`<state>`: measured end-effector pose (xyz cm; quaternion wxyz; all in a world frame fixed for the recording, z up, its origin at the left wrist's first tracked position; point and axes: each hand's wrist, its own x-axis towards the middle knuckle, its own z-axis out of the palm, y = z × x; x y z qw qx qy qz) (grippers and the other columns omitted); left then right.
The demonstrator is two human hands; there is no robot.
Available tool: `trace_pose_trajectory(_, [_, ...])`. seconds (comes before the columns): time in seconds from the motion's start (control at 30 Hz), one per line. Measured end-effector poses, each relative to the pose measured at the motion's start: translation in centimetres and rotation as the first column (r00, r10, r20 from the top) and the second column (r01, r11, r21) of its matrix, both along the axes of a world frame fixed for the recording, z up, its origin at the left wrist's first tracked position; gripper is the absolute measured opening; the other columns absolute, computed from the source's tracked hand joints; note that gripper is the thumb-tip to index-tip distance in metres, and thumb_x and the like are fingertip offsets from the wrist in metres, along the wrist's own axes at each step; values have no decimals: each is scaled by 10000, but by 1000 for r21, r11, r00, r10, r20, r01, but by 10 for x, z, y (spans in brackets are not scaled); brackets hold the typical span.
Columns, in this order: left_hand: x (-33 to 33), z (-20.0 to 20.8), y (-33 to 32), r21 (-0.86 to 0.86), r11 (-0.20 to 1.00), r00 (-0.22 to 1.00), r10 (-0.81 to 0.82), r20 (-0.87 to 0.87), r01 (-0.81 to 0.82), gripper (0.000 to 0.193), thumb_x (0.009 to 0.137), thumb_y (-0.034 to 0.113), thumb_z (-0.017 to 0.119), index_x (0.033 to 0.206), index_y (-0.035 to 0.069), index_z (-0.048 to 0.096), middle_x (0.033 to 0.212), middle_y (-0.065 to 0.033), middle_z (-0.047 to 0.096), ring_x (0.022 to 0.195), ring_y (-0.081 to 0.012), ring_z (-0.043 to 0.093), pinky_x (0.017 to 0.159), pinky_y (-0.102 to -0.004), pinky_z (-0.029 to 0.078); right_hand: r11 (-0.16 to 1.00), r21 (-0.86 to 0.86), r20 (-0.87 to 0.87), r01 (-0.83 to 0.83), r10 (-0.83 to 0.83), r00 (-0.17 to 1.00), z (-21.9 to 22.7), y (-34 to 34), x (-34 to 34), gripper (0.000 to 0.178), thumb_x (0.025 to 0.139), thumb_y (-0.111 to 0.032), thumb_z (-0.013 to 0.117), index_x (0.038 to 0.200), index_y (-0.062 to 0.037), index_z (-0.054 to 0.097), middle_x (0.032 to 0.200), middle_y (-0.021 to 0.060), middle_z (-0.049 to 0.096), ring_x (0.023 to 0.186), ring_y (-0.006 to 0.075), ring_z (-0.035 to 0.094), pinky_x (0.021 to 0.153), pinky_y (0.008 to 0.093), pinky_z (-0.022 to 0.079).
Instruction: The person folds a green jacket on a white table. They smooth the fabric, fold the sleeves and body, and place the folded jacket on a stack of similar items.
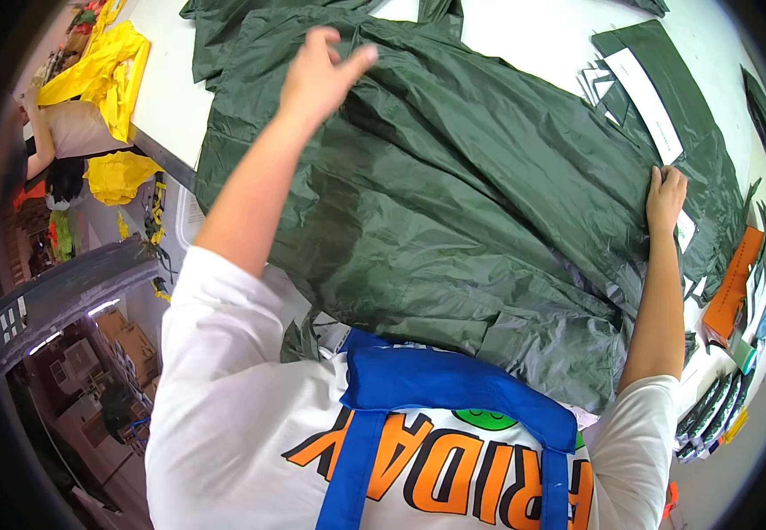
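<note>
A large dark green garment [454, 168] of thin, shiny fabric is spread in front of me, wrinkled and hanging over the near table edge. My left hand [319, 78] is over its far left part, fingers apart and holding nothing; whether the palm touches the cloth I cannot tell. At the right edge of the garment, my right hand [666, 201] has its fingers closed on the fabric. Just beyond those fingers lies a white paper strip [646, 104] on another green fabric piece [666, 66].
The white table [524, 26] shows around the cloth. On the right are an orange strip [735, 283], small scraps and stacked dark bundles [714, 411]. Yellow fabric [105, 75] hangs over the left table edge. Another person's arm [40, 137] shows at far left.
</note>
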<state>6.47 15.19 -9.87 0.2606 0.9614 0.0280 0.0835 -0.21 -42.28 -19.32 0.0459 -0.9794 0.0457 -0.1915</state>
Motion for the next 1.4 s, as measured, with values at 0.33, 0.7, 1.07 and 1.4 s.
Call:
trace_pose_trajectory(0.33, [-127, 4, 20, -172, 831, 794, -556, -244, 529, 156, 833, 161, 629, 926, 44, 583, 919, -73, 614, 878, -231, 589, 793, -341, 456, 809, 588, -567, -23, 432, 702, 104, 116, -132, 314, 758, -162, 719, 1013, -37, 585, 1050, 136, 582, 1018, 316, 537, 865, 405, 430])
trace_pose_trajectory(0.7, [-120, -14, 17, -234, 657, 456, -695, -556, 716, 256, 861, 266, 611, 863, 23, 530, 805, -156, 554, 772, -349, 535, 666, -426, 427, 932, 352, -770, 83, 238, 591, 107, 103, -192, 451, 687, -278, 782, 1007, -29, 585, 809, 171, 633, 772, 365, 607, 728, 427, 474])
trace_pose_trajectory(1.07, [-96, 14, -3, 52, 767, 761, -624, -178, 640, 294, 846, 306, 646, 971, 65, 532, 816, -137, 607, 746, -355, 591, 647, -419, 462, 965, 263, -603, -22, 182, 777, 93, 89, -184, 278, 841, -259, 646, 946, -12, 574, 871, 170, 623, 872, 348, 584, 774, 427, 427])
trace_pose_trajectory(1.4, [-91, -32, 23, 224, 855, 824, -513, 240, 467, 253, 831, 284, 660, 993, 104, 587, 927, -65, 591, 909, -282, 557, 822, -407, 416, 997, -25, -361, -78, 64, 931, 110, 117, -178, 207, 860, -200, 618, 998, -59, 557, 923, 107, 595, 893, 307, 572, 787, 422, 425])
